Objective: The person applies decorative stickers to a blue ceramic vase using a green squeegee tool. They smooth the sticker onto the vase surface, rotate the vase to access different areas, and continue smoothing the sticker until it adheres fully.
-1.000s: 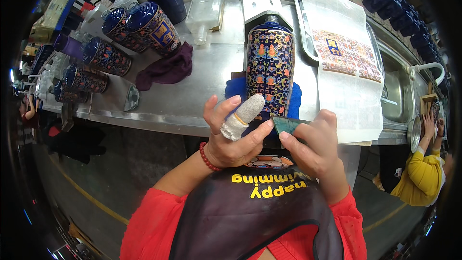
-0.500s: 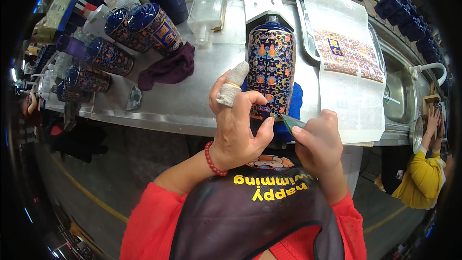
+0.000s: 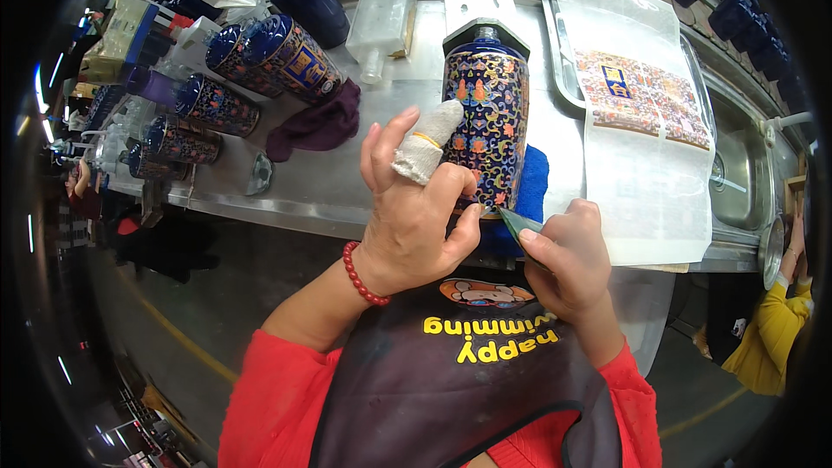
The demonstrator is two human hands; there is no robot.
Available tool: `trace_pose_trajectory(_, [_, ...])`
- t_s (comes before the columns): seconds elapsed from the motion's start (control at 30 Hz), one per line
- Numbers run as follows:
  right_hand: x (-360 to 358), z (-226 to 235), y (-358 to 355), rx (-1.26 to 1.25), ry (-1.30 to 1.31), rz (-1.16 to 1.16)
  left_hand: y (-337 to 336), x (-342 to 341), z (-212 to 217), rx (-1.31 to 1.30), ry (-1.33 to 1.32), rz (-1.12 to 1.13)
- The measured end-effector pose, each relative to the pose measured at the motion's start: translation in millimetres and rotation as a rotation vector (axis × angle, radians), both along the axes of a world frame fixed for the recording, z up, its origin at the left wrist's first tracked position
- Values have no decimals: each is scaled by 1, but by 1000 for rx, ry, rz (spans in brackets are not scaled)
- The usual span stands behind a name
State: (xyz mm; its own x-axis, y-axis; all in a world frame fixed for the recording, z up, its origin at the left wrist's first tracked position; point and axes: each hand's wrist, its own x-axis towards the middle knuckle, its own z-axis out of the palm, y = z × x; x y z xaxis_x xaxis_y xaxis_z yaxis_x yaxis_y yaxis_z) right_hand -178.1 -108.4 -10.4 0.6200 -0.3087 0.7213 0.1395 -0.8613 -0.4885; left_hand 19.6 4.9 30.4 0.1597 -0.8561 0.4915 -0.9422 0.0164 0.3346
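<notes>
Left hand [image 3: 416,217] is gripping the lower end of the patterned blue bottle [image 3: 487,126], thumb curled against its base, other fingers spread loosely up its side; index finger is wearing a white cloth wrap. The bottle is lying on its side on a blue cloth pad [image 3: 530,186] at the near edge of the steel counter [image 3: 312,186]. Right hand [image 3: 563,264] is pinching a small dark green scraper [image 3: 518,225], fingers closed tight, its tip touching the bottle's base edge. More decorated bottles [image 3: 260,61] are lying far left, a purple rag [image 3: 321,126] beside them. A decal sheet [image 3: 646,113] is lying over a tray to the right.
</notes>
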Motion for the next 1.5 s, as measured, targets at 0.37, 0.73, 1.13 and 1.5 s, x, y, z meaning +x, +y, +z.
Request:
trace_pose_trajectory(0.37, [-4, -7, -3, 50, -37, 8, -12, 12, 29, 216, -220, -137])
trace_pose_trajectory(0.73, [-6, -10, -2, 61, -47, 9, -15, 13, 35, 236, -252, -167])
trace_pose_trajectory(1.13, [-6, -10, -2, 65, -56, 5, -16, 13, 36, 211, -312, -168])
trace_pose_trajectory(1.5, [-6, -10, -2, 79, -47, 10, -17, 15, 37, 225, -309, -184])
